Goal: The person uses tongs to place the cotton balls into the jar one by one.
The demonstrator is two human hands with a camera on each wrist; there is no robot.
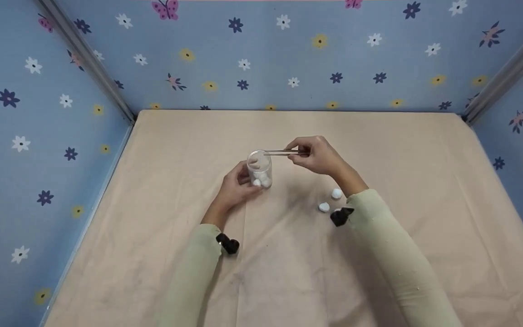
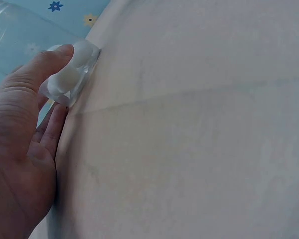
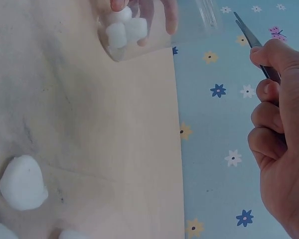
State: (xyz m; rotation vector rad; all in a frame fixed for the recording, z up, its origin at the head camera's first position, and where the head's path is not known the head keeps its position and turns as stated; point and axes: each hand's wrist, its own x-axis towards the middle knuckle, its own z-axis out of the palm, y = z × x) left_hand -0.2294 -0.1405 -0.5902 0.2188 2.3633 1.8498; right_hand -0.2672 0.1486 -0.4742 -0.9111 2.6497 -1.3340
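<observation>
A clear jar (image 1: 266,167) stands on the table with several white cotton balls (image 2: 65,79) at its bottom. My left hand (image 1: 235,185) holds it from the left, thumb in front and fingers behind. My right hand (image 1: 318,154) grips metal tweezers (image 1: 277,152), whose tips reach over the jar's mouth from the right. In the right wrist view the tweezer tips are slightly apart and nothing shows between them. Loose cotton balls lie below my right hand, one (image 1: 336,194) near the wrist and another (image 1: 324,207) closer to me; a third cotton ball (image 3: 74,234) shows partly at the right wrist view's edge.
A beige cloth (image 1: 175,150) with creases covers the table. Blue flowered panels (image 1: 270,54) rise at the back and both sides, with metal posts (image 1: 93,61) at the corners. Black cameras (image 1: 229,244) sit on both wrists; the right one is close to the loose cotton balls.
</observation>
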